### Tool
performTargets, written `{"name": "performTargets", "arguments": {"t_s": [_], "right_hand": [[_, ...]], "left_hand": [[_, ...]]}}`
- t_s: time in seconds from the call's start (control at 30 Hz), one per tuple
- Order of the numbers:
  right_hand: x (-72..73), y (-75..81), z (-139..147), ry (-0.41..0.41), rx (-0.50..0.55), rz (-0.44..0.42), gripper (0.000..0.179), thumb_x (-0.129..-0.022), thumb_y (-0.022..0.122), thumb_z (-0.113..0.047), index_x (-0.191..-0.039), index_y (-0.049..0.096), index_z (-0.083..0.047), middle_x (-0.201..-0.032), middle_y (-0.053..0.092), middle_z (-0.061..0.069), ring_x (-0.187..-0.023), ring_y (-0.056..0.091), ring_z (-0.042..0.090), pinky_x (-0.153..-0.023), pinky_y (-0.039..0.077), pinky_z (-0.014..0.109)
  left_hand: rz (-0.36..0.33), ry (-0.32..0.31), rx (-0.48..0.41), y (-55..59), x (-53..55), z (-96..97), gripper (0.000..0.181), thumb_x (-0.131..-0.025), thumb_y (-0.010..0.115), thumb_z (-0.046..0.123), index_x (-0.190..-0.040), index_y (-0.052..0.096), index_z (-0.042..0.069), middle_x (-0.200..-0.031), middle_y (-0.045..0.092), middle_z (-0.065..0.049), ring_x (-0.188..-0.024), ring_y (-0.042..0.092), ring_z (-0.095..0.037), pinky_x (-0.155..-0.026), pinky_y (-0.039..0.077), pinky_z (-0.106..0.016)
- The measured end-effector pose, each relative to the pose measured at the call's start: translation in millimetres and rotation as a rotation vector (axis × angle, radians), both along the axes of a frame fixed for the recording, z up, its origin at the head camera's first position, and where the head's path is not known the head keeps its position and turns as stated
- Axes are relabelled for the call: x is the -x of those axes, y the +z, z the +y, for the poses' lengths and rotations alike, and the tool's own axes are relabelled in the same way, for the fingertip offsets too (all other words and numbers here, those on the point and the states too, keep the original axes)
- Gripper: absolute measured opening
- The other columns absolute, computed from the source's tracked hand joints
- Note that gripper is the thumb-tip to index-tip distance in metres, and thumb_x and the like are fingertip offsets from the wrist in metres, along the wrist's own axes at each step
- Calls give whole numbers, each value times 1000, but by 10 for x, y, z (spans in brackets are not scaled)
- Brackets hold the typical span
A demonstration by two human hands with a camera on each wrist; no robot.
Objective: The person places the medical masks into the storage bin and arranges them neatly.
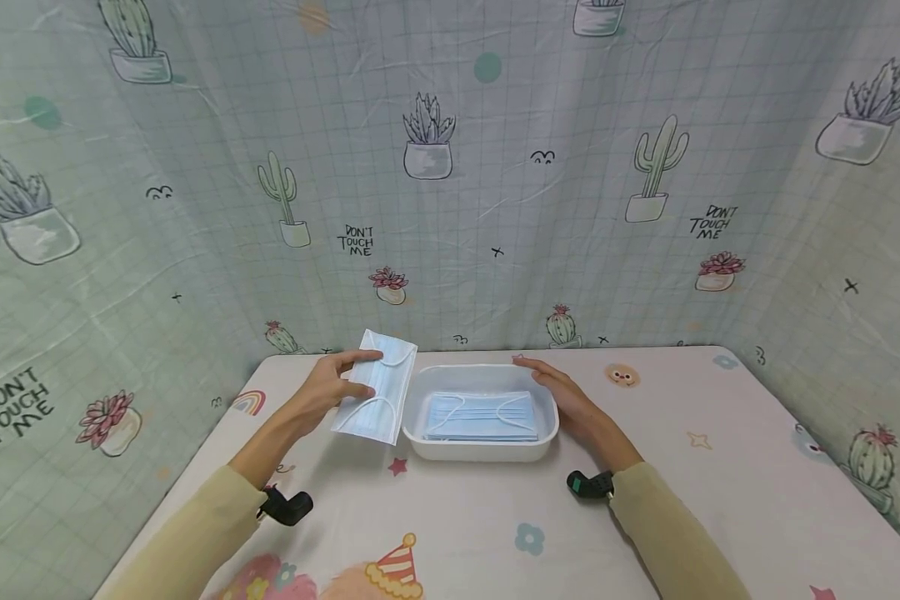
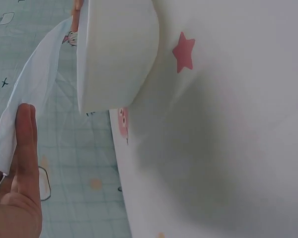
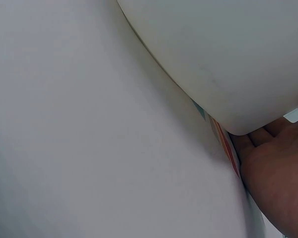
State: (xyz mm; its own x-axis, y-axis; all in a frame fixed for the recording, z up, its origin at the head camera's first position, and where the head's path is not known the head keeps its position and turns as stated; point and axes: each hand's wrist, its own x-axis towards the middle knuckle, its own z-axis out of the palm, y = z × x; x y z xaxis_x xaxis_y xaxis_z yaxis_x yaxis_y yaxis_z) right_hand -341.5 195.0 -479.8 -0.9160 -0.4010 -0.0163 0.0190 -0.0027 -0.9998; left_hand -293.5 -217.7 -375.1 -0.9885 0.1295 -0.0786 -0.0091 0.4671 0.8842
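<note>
In the head view a light-blue pleated face mask (image 1: 384, 390) with white ear loops is held up by my left hand (image 1: 328, 390). Its thumb and fingers pinch the mask's left side, above the table and left of a white plastic tub. The left wrist view shows the mask (image 2: 32, 84) nearly edge-on between the fingers (image 2: 26, 144). Inside the tub (image 1: 480, 451) lies a flat stack of similar masks (image 1: 482, 417). My right hand (image 1: 570, 396) rests against the tub's right side with fingers extended toward its back corner; the tub partly hides them in the right wrist view.
A white cloth with printed figures covers the table (image 1: 457, 517). Behind and at both sides hangs a cactus-print curtain (image 1: 487, 208). Small black devices (image 1: 288, 507) are worn at both wrists.
</note>
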Motion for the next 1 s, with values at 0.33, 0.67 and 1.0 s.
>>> {"name": "performTargets", "arguments": {"t_s": [0.33,0.67,1.0], "right_hand": [[7,1,1,-12,-20,1,48,-112,29,-19,-160,40,-17,-175,17,-2,-163,6,28,-130,5,57],[13,-11,-6,-10,-7,-7,49,-112,30,-19,-160,40,-15,-175,18,-2,-163,7,28,-131,5,57],[19,-21,8,-1,1,-2,48,-112,31,-20,-159,41,-17,-174,19,-2,-163,9,28,-131,7,56]], "left_hand": [[34,-54,11,86,148,223,66,-81,77,5,-145,61,17,-169,31,-15,-157,22,-43,-124,19,-69],[46,-116,8,189,250,487,66,-80,77,5,-143,63,19,-164,41,-12,-148,37,-40,-122,29,-64],[45,-189,79,252,426,645,66,-77,77,4,-139,67,23,-163,42,-11,-144,43,-38,-119,37,-60]]}}
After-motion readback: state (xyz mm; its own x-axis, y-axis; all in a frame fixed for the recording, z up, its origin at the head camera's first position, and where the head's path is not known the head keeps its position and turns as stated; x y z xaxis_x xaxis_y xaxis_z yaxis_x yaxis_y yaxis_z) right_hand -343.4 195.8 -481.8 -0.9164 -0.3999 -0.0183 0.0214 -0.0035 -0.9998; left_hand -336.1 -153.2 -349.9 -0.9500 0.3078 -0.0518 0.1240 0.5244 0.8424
